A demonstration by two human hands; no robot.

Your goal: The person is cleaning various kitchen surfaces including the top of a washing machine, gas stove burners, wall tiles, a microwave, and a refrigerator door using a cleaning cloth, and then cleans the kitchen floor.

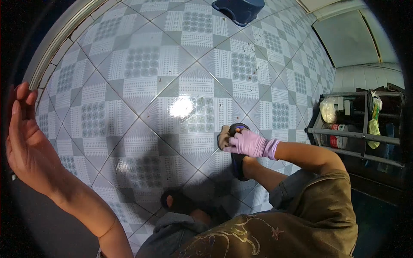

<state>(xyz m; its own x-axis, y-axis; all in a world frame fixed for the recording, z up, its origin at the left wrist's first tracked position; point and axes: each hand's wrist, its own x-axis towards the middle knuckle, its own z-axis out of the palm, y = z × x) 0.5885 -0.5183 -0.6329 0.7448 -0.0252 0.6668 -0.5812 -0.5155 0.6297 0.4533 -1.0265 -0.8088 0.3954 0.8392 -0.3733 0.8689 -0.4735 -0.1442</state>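
Observation:
My right hand [247, 143], in a thin pink glove, grips a bunched beige cloth [223, 138]. The cloth is down at the tiled floor [196, 77], right beside the dark slipper [238, 167] on my right foot. Bare and ungloved, my left hand [27, 142] is raised at the far left with the fingers loosely spread and nothing in them. It appears in front of the pale trim [48, 46] along the floor's left edge; whether it touches the trim I cannot tell. My left foot wears another dark slipper [180, 200].
A dark blue plastic stool [248, 8] stands at the far end. On the right, a grey metal rack [351, 132] holds plastic bags [328, 109] and a jar with a red label [337, 137]. Pale cabinet doors [347, 37] are behind it. Small dark crumbs [250, 77] dot the tiles.

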